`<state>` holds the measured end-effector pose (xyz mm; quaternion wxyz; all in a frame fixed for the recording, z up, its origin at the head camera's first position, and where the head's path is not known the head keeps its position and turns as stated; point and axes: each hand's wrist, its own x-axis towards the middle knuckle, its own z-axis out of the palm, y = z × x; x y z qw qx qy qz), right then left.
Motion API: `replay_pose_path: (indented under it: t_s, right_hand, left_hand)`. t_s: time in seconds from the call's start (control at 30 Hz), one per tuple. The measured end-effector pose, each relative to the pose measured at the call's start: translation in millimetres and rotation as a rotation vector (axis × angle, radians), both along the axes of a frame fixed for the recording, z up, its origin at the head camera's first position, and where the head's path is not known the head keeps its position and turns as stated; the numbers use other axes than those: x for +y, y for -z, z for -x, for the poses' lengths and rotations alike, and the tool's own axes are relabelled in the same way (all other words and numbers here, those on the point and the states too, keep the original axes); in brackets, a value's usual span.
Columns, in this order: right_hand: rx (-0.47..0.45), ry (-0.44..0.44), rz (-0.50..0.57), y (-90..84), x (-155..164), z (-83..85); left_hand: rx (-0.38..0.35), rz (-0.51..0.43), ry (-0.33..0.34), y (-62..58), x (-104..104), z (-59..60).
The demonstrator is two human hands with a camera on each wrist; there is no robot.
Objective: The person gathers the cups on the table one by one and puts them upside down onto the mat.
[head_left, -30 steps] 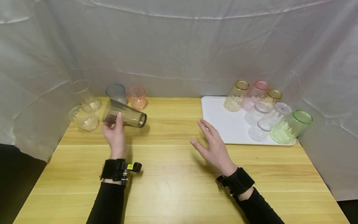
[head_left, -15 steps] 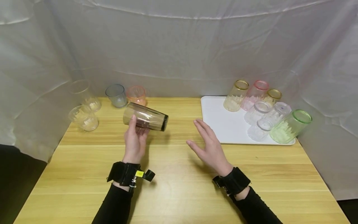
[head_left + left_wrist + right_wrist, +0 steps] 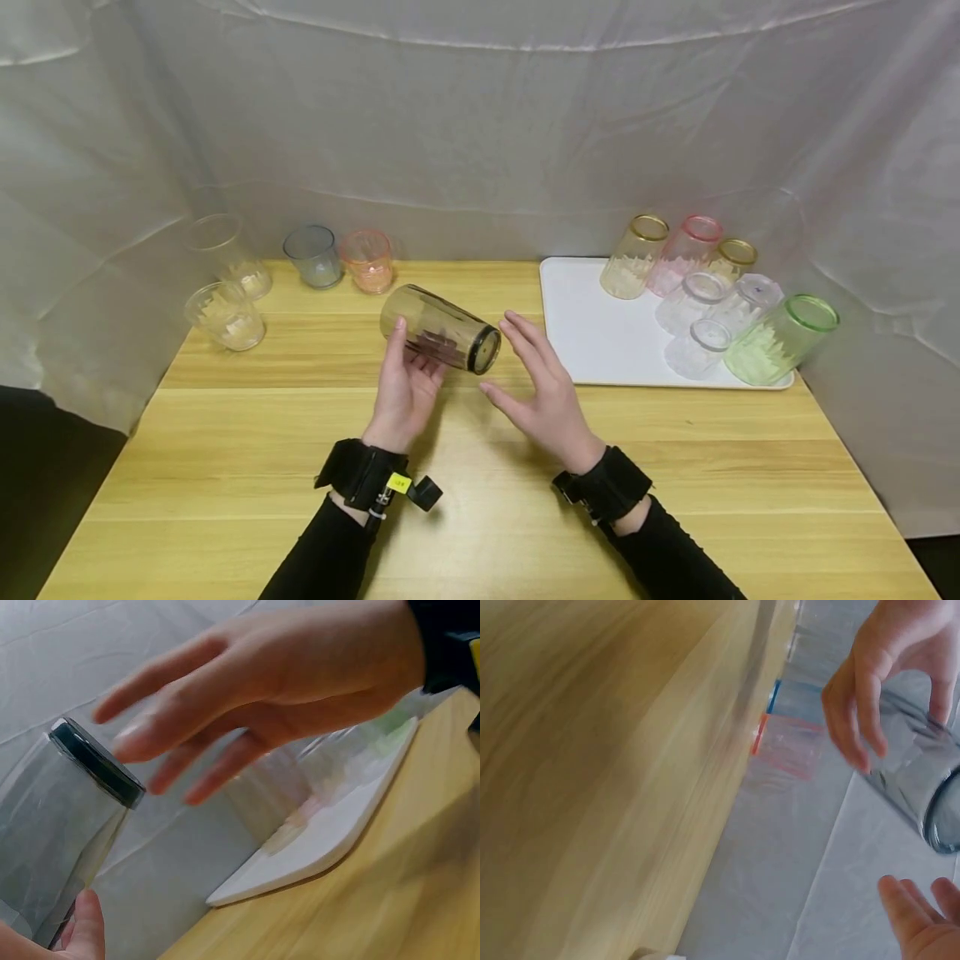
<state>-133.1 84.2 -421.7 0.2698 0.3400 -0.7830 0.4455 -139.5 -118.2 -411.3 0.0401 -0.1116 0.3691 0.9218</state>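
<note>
In the head view my left hand (image 3: pixel 405 396) grips a tall smoky-brown drinking glass (image 3: pixel 442 327) near its mouth end. The glass is tipped on its side above the table, its thick dark base pointing right and toward me. Close to that base, my right hand (image 3: pixel 543 400) is spread with straight fingers and holds nothing. The left wrist view shows the right-hand fingers (image 3: pixel 172 727) beside the base of the glass (image 3: pixel 67 802), and the left thumb on its side. From the right wrist, the left fingers (image 3: pixel 870 712) wrap round the glass (image 3: pixel 915 765).
A white tray (image 3: pixel 585 333) at the right carries several upside-down glasses, with a green one (image 3: pixel 780 342) at its front corner. Back left stand a blue-grey glass (image 3: pixel 315 257), an orange glass (image 3: pixel 367 261) and two clear glasses, one nearer (image 3: pixel 227 317). Grey cloth (image 3: pixel 480 125) hangs behind.
My left hand has carried the smoky-brown glass rightward and slightly toward me, away from the other glasses at left. The right hand has shifted a little left, and the glass's base now nears its fingers.
</note>
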Motion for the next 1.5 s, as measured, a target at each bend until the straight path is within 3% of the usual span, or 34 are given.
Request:
replay_pose_path:
  t_s: [0.47,0.73,0.9,1.1,1.27,1.37,1.5]
  right_hand:
    - [0.04,-0.016,-0.002,-0.4,-4.9,-3.6]
    - [0.055,-0.016,0.021,-2.8,-2.3,-4.2]
    - [0.098,-0.005,0.059,-8.3,2.1,0.6]
    - [0.147,0.046,0.074,-20.0,18.4,9.4]
    - [0.162,0.102,0.1,-29.3,38.7,19.1]
    - [0.174,0.154,0.121,-35.3,52.0,25.1]
    - [0.187,0.237,0.137,-44.4,72.2,33.0]
  left_hand:
    - [-0.05,0.013,0.091,9.7,25.7,-8.1]
    - [-0.01,-0.007,0.111,13.0,24.6,-11.2]
    - [0.019,0.038,0.111,14.6,17.9,-11.6]
    - [0.107,0.22,0.06,11.9,4.4,-9.9]
    - [0.195,0.423,-0.039,5.6,-4.7,-8.4]
    - [0.252,0.573,-0.078,3.3,-12.0,-6.6]
    - [0.358,0.828,-0.08,2.5,-23.9,-5.4]
